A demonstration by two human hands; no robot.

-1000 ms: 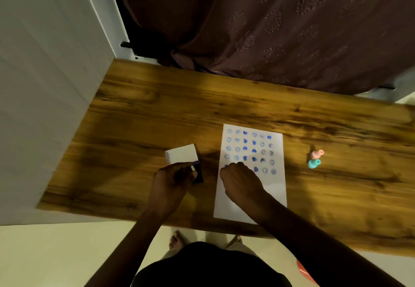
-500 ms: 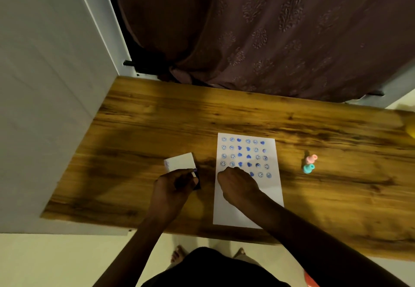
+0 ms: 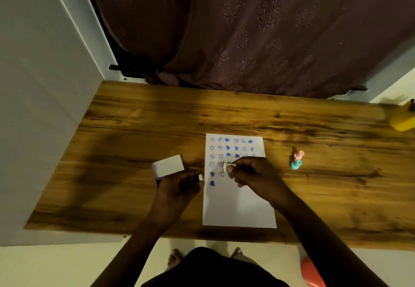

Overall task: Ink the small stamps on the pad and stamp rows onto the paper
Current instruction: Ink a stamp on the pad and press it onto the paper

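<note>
The right hand [image 3: 253, 174] pinches a small pale stamp [image 3: 225, 166] between thumb and fingertips, its round face tipped sideways toward the left hand rather than flat on the sheet. The stamp sits over the paper [image 3: 238, 201], just above the newest marks; whether it touches the sheet cannot be told.

The left hand [image 3: 179, 184] is curled closed around the ink pad [image 3: 168, 166], whose white lid stands up just beyond the knuckles. The purple base peeks out at the outer side of that hand. A small whitish bit shows at its fingertips, nearest the right hand; it is too blurred to identify.

The paper lies under and beyond the right hand, with blue smiley and heart prints [image 3: 228, 147] in rows past the fingertips and 2 hearts just inside the thumb. The lower part, toward the wrist, is blank.

Out past the right hand's outer side, well apart from it, stand 2 more stamps on the wooden table [image 3: 134, 129], a pink stamp [image 3: 299, 154] touching a teal stamp [image 3: 296, 165].
</note>
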